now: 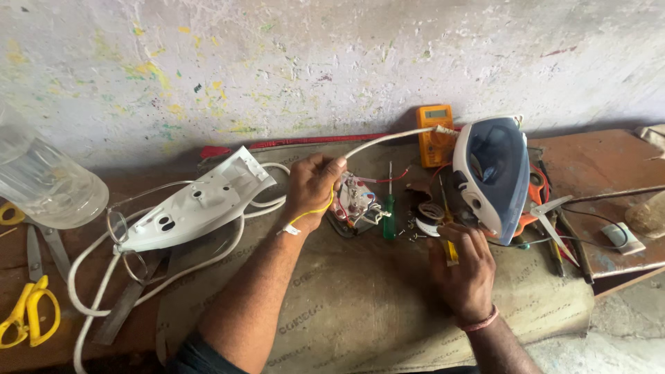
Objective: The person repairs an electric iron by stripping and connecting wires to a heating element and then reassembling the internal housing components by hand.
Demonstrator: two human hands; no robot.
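Tightly closed left hand [313, 185] — white cord [388, 139]

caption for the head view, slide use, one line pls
Left hand grips white cord and yellow wire by an opened iron's wiring block; right hand rests near the blue-white iron shell.

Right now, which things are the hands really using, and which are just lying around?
In use:
left hand gripping the white cord and yellow wire
right hand on a yellow-handled tool
opened iron body
wired inner part

Lying about:
yellow scissors
orange meter
green screwdriver
white iron cover
clear container
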